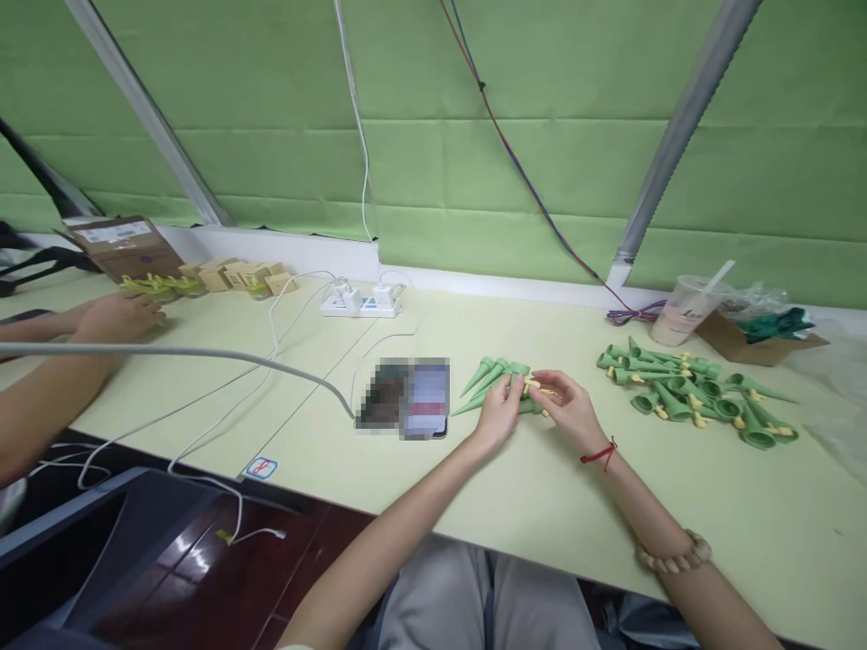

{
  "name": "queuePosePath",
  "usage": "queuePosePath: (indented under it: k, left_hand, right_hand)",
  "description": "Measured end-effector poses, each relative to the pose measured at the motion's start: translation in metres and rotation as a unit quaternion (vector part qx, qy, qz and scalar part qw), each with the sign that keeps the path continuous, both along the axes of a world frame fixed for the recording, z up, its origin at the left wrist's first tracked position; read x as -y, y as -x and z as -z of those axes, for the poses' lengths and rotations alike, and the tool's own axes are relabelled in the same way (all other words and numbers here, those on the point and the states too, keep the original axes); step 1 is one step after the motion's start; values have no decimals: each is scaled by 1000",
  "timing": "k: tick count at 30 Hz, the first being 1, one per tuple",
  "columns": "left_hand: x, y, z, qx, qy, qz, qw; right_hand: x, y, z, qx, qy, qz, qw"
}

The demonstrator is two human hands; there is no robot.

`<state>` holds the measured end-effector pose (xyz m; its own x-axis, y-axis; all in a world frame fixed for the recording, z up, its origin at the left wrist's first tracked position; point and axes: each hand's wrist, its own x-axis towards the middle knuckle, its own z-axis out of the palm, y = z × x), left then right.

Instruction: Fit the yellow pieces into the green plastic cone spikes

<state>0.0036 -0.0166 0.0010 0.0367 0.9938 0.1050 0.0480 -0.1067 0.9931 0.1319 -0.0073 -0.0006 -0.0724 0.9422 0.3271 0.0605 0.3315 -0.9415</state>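
My left hand (499, 413) is closed round a green cone (518, 368), its wide end up by the fingertips. Close beside it, the fingertips of my right hand (573, 411) pinch a small yellow piece (532, 385) against that cone. More green cones (482, 372) lie just beyond and beneath my hands, their points toward the left. My fingers partly hide these cones and the yellow bits among them. Over to the right rests a loose pile of green cones (684, 384), several with small yellow pieces attached.
A phone (426, 397) lies left of my hands. Behind are a power strip (361, 305) and cables. At back right stand a plastic cup (684, 311) and a cardboard box (762, 338). Another person's hand (125, 316) is near wooden blocks (237, 273) at left.
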Motion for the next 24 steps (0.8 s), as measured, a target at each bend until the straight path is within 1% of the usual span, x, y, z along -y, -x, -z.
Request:
queuePosePath:
  k: [3, 6, 11, 16, 24]
  left_hand:
    - [-1, 1, 2, -42, -39, -18, 998]
    - [-2, 2, 4, -64, -51, -25, 996]
    - [-4, 1, 7, -62, -40, -20, 997]
    - [-5, 1, 7, -36, -20, -24, 999]
    - [-3, 3, 4, -44, -21, -32, 998]
  right_hand:
    - [0, 0, -1, 5, 33, 4, 999]
    - [0, -1, -2, 11, 33, 13, 999]
    - [0, -4, -5, 49, 44, 27, 997]
    - [0, -5, -4, 54, 44, 37, 997]
    - [-4, -7, 0, 49, 55, 18, 997]
